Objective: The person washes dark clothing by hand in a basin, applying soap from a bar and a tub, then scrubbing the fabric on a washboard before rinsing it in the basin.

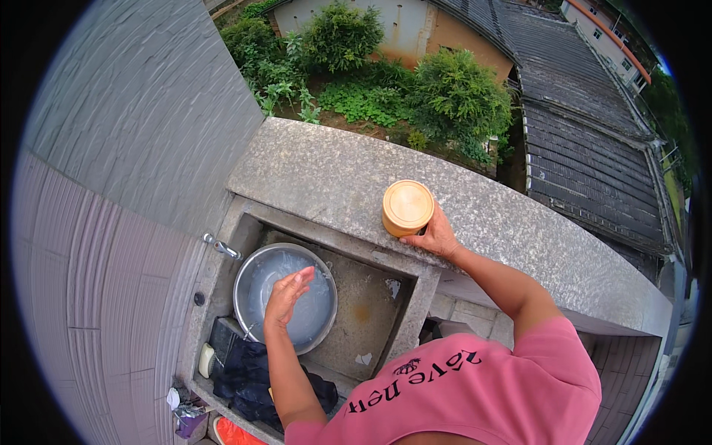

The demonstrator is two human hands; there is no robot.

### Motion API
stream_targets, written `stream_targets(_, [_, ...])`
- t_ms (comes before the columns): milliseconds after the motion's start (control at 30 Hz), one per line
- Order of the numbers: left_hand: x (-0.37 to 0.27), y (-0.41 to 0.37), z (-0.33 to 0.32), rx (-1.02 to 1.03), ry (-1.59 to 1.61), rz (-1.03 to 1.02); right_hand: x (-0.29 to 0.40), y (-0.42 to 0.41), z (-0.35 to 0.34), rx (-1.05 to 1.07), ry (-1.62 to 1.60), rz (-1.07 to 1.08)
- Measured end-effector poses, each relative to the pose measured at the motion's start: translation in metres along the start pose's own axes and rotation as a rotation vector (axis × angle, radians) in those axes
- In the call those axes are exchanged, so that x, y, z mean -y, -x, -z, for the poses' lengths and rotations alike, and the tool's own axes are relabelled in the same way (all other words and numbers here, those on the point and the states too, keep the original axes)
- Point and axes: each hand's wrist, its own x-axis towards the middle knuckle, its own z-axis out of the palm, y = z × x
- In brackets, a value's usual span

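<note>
My right hand (436, 233) is on the side of a round tan container (408, 204), which stands upright on the speckled stone ledge (328, 161). Its top faces up. Over a metal basin (332, 283) hangs my left hand (289, 296), holding nothing, the fingers together and slightly bent. Cloudy water (314, 320) fills part of the basin, which stands in a stone sink (361, 300). Dark wet cloth (245, 384) lies at the sink's near left, partly behind my left forearm.
A metal tap (222, 246) sticks out from the tiled wall at the left. A pale bar, likely soap (206, 360), lies on the sink's rim. Below are a purple item (190, 424) and a red plastic bag (236, 433). Beyond the ledge are shrubs (464, 100) and tiled roofs (589, 161).
</note>
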Motion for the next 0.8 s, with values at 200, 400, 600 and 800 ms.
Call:
stream_targets(200, [0.060, 0.034, 0.061, 0.212, 1.029, -0.061, 0.008, -0.004, -0.005, -0.006, -0.039, 0.003])
stream_targets(400, [0.027, 0.010, 0.014, -0.726, -0.947, 0.446, 0.002, 0.002, -0.005, -0.003, -0.092, 0.005])
stream_targets(600, [-0.057, 0.021, -0.046, -0.028, 0.120, -0.141, -0.010, 0.002, 0.000, 0.007, -0.169, -0.023])
stream_targets(800, [-0.065, -0.014, -0.074, -0.613, -0.790, -0.049, -0.022, -0.009, 0.000, 0.125, -0.370, -0.033])
